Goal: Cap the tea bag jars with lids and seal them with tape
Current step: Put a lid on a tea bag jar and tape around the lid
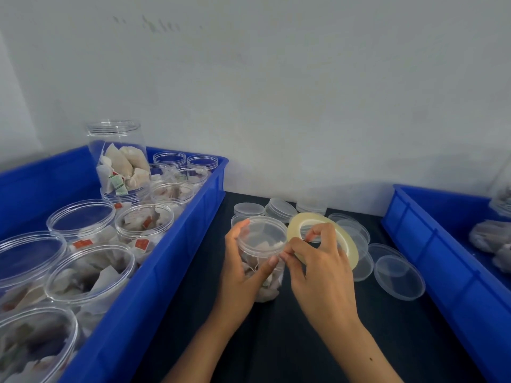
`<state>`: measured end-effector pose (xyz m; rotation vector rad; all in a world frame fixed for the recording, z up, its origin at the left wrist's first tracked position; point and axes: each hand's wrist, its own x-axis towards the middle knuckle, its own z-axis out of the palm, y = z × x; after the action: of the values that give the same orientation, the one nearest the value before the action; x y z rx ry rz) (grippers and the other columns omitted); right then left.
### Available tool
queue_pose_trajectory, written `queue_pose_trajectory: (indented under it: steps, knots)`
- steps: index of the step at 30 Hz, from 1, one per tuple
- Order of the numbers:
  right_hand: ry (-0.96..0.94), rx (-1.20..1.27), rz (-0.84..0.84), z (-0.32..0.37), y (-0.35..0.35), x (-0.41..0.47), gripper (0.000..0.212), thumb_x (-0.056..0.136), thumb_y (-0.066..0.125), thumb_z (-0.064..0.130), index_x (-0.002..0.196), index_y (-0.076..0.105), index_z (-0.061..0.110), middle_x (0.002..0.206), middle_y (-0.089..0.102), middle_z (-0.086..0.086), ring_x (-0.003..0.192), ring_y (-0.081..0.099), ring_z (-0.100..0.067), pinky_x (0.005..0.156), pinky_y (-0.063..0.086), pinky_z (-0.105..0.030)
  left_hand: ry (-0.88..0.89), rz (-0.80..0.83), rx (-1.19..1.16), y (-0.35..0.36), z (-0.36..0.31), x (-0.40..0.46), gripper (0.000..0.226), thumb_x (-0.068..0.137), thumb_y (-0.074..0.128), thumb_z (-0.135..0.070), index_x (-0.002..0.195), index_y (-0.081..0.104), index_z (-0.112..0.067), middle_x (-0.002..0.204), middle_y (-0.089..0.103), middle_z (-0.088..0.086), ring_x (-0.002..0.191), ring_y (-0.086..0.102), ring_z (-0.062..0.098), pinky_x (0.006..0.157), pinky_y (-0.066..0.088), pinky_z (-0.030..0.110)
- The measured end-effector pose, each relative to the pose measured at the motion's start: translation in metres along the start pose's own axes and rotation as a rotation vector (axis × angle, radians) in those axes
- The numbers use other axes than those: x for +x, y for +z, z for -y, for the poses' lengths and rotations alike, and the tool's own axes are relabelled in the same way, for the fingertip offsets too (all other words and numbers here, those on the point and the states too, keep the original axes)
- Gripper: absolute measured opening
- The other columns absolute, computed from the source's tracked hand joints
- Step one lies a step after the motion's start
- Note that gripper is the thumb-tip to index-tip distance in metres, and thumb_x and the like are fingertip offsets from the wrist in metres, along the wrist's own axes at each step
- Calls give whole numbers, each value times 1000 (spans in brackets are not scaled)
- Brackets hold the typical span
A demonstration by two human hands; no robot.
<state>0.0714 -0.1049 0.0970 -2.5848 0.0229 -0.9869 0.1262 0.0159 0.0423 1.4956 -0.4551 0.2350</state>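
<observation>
A clear plastic jar of tea bags (262, 244) stands on the dark table with a clear lid on top. My left hand (240, 272) grips its side, thumb across the front below the lid. My right hand (320, 266) holds a pale yellow roll of clear tape (340, 236), one finger hooked through its core, fingertips pinching at the lid's edge on the jar's right side. Loose clear lids (398, 277) lie to the right and behind.
A blue crate (171, 272) on the left holds several open jars of tea bags (91, 272), one tall jar (119, 158) at its back. A second blue crate (442, 261) on the right holds bagged items. Stacked lids (249, 210) sit near the wall.
</observation>
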Motion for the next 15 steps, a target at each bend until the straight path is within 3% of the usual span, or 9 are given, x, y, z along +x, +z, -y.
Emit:
queue_pose_trajectory:
  steps: [7,10,15]
  knots:
    - [-28,-77,-30,6,-4,1,11,73,83,15,75,72,18,97,57,-8,72,40,-11,57,52,-37,-18,-51,-7,0,0,0,71,71,75,-49,131,38,-42,124,52,-27,121,52,1,96,48,22]
    - [-50,-124,-6,5,-6,0,8,75,81,15,75,73,17,94,58,-8,65,52,-16,59,50,-36,-38,-109,1,-1,4,3,84,66,86,-42,134,35,-36,125,56,-13,117,56,3,92,49,21]
    - [-41,-148,149,-9,-3,-1,10,94,56,19,92,65,18,97,41,1,70,48,-17,69,38,-30,-85,-82,83,-6,7,14,77,51,89,-53,115,51,-31,112,62,-13,106,60,1,85,52,21]
